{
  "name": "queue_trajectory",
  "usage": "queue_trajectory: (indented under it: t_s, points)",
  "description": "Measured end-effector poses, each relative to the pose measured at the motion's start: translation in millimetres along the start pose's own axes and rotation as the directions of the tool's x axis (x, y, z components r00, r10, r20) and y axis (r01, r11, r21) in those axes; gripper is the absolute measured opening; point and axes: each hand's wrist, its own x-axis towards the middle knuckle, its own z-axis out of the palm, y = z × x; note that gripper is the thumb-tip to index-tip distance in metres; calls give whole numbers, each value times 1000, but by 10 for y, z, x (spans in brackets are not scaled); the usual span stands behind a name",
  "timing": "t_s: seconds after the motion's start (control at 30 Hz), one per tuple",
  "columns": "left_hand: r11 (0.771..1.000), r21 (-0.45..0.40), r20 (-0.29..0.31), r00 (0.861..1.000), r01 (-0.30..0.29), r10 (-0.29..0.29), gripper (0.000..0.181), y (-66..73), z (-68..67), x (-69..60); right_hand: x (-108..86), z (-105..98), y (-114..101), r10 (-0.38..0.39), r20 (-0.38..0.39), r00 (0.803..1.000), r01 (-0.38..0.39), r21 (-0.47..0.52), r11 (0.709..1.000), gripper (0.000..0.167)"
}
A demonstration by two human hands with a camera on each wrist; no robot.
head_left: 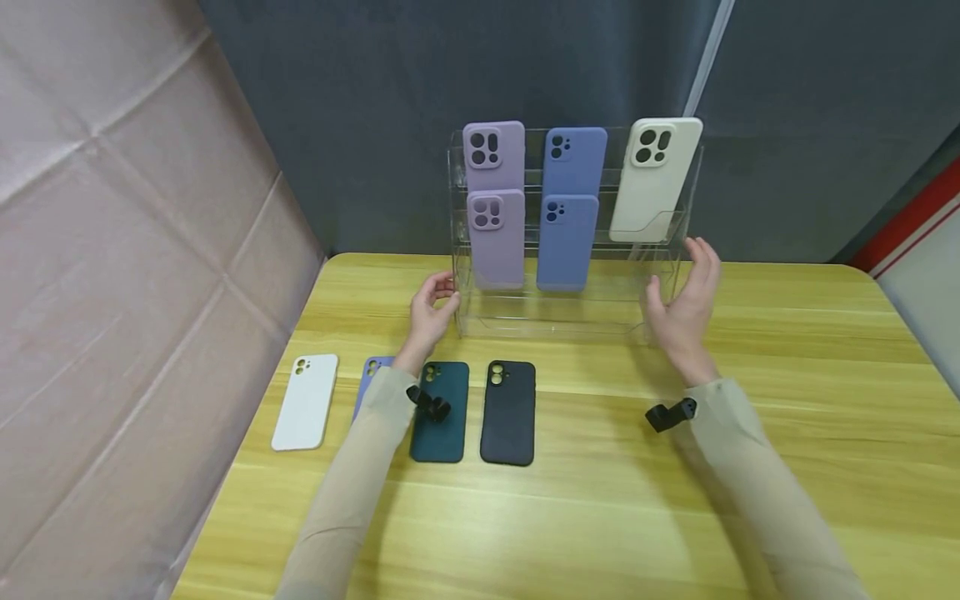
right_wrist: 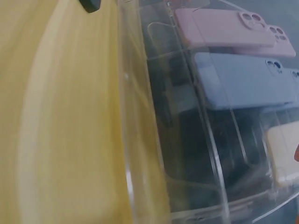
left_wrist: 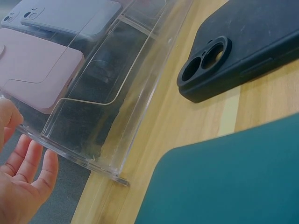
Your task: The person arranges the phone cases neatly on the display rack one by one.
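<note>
A clear acrylic display stand stands at the back of the table, holding several phone cases. A lilac case and a blue case lean in a lower tier; another lilac case, another blue case and a cream case stand higher. My left hand is at the stand's left side, its loosely bent fingertips at the side panel; the left wrist view shows the thumb near the panel's edge. At the right side, my right hand has thumb and fingers spread around the edge. Its exact contact is unclear.
On the table before the stand lie a white case, a blue case partly under my left arm, a dark green case and a black case. A grey curtain hangs behind; a padded wall is at the left.
</note>
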Motion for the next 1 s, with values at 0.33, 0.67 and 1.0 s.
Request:
queue_trajectory:
  t_s: [0.33,0.67,1.0]
  points:
    - [1000,-14,-31,1000,2,-2,35,-271,-2,84,-175,-94,163,165,38,986,-165,23,986,47]
    - [1000,7,-37,999,3,-3,33,-286,-3,77,-175,-115,181,298,79,951,-299,4,954,30]
    - [999,-12,1,999,48,-48,46,-73,-112,-2,-174,-143,168,318,91,944,-318,-12,948,28]
